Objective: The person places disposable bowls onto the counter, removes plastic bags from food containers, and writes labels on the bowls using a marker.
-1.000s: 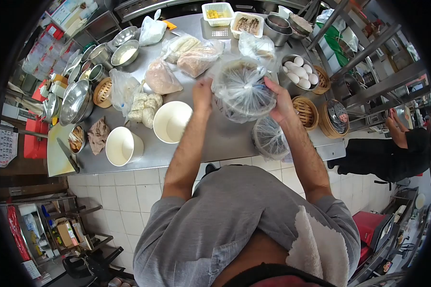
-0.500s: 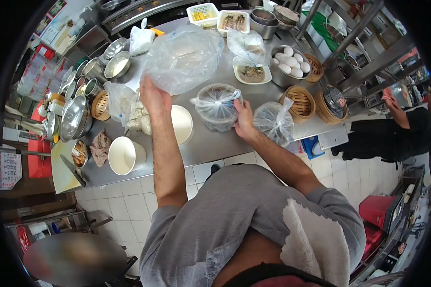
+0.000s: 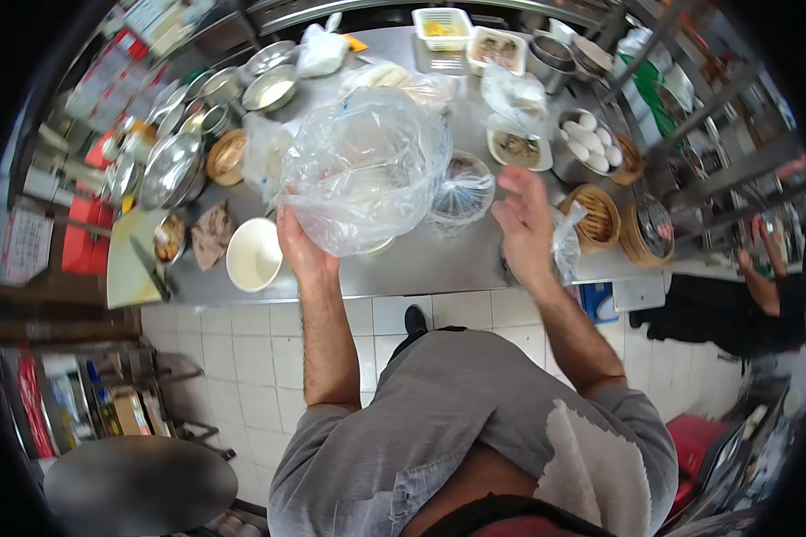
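Note:
My left hand holds the near left edge of a large clear plastic bag, which is puffed out above the steel table. A white tub partly shows beneath the bag. To the bag's right stands a round bowl wrapped in knotted plastic. My right hand is raised just right of that bowl, fingers apart, holding nothing. Behind my right hand and wrist, a second plastic-wrapped bundle is partly hidden.
A white tub stands near the front edge. On the left are a knife and metal bowls. Eggs in a bowl and bamboo steamers are at the right. Another person stands far right.
My left hand now has a large clear bag, after being beside the wrapped bowl. The bowl was lowered onto the table, and my right hand has let go and moved right.

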A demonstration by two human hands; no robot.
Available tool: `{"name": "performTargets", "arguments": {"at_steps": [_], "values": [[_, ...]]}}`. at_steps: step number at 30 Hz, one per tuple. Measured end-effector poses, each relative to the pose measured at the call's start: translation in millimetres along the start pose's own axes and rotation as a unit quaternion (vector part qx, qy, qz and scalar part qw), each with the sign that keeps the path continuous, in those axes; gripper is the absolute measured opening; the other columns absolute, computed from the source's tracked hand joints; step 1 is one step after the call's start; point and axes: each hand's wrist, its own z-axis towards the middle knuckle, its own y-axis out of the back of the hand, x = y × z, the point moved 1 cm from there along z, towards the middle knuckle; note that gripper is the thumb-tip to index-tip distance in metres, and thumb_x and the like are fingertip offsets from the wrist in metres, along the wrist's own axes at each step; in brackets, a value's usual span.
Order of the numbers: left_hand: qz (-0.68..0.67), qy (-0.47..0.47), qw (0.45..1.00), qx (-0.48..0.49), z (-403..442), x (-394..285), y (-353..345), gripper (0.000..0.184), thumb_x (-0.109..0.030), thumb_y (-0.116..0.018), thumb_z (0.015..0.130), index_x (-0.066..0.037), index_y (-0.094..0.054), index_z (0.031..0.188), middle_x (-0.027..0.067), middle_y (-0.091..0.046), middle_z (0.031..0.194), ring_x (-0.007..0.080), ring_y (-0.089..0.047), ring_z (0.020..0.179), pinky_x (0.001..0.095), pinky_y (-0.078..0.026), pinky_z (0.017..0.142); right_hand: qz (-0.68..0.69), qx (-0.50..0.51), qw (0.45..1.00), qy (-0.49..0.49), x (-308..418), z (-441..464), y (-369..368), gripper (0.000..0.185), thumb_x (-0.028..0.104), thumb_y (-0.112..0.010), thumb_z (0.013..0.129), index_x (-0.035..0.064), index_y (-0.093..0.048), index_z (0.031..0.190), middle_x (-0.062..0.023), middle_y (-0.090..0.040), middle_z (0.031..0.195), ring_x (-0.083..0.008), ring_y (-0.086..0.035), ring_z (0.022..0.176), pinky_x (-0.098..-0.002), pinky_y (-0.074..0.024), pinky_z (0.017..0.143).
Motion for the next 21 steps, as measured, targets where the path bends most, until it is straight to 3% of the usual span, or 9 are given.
{"name": "performTargets", "arguments": {"at_steps": [1,2,5,8,12,16,21], "values": [[0.001,-0.018,1.000,-0.011,-11.4,-6.5,5.4,0.039,-0.022,-0.044,0.093,0.004,-0.043,0.122,0.0197,-0.054,0.116,0.0305,-0.056,0.106,0.0412,-0.047,0.091,-0.126,0.103,0.980,0.116,53.1,5.6,1.7,0.041,-0.002,-0.058,0.074,0.0051,-0.051,0.114,-0.0096,-0.055,0.110,-0.0265,-0.054,0.100,-0.0318,-0.0426,0.082],[0.019,-0.025,0.999,-0.034,-21.5,-11.2,12.3,0.040,-0.023,-0.043,0.093,0.003,-0.043,0.122,0.0201,-0.054,0.116,0.0308,-0.055,0.106,0.0414,-0.047,0.091,-0.244,0.196,0.920,0.237,102.1,10.4,0.4,0.037,-0.004,-0.057,0.073,0.0038,-0.055,0.108,-0.0101,-0.059,0.102,-0.0286,-0.057,0.094,-0.0318,-0.0450,0.078],[0.068,-0.025,0.995,-0.065,-58.8,-28.9,27.6,0.042,-0.027,-0.042,0.093,0.003,-0.043,0.122,0.0206,-0.055,0.115,0.0302,-0.056,0.105,0.0415,-0.048,0.089,-0.379,0.358,0.751,0.405,196.1,-2.9,-17.8,0.034,0.006,-0.063,0.065,0.0034,-0.061,0.099,-0.0119,-0.063,0.091,-0.0257,-0.062,0.082,-0.0337,-0.0488,0.067],[0.092,-0.037,0.986,-0.133,-103.7,-48.7,35.4,0.041,-0.027,-0.043,0.093,0.003,-0.045,0.121,0.0204,-0.056,0.114,0.0296,-0.057,0.102,0.0409,-0.049,0.086,-0.311,0.450,0.657,0.519,237.1,-35.4,-32.0,0.034,0.006,-0.064,0.065,0.0032,-0.061,0.099,-0.0119,-0.063,0.090,-0.0259,-0.062,0.081,-0.0340,-0.0490,0.067],[0.101,-0.088,0.966,-0.222,-157.1,-81.8,64.8,0.040,-0.028,-0.045,0.093,0.003,-0.046,0.119,0.0201,-0.057,0.111,0.0288,-0.059,0.099,0.0402,-0.050,0.083,-0.174,0.539,0.566,0.600,261.8,-82.5,-56.4,0.034,0.007,-0.064,0.065,0.0030,-0.061,0.099,-0.0118,-0.063,0.089,-0.0262,-0.062,0.081,-0.0344,-0.0492,0.066],[0.096,-0.137,0.938,-0.303,-203.8,-116.9,99.7,0.039,-0.028,-0.047,0.093,0.002,-0.048,0.117,0.0199,-0.058,0.109,0.0281,-0.060,0.095,0.0395,-0.052,0.080,-0.058,0.597,0.488,0.634,276.3,-120.3,-89.6,0.034,0.008,-0.065,0.065,0.0028,-0.060,0.099,-0.0118,-0.062,0.088,-0.0266,-0.062,0.080,-0.0348,-0.0493,0.066],[0.061,-0.177,0.929,-0.318,-244.8,-154.4,150.1,0.035,-0.026,-0.048,0.092,0.001,-0.049,0.115,0.0187,-0.058,0.108,0.0274,-0.061,0.095,0.0389,-0.052,0.079,0.038,0.640,0.414,0.646,285.6,-165.9,-151.3,0.035,0.008,-0.065,0.065,0.0026,-0.060,0.099,-0.0117,-0.062,0.087,-0.0269,-0.062,0.080,-0.0353,-0.0496,0.065]]}}
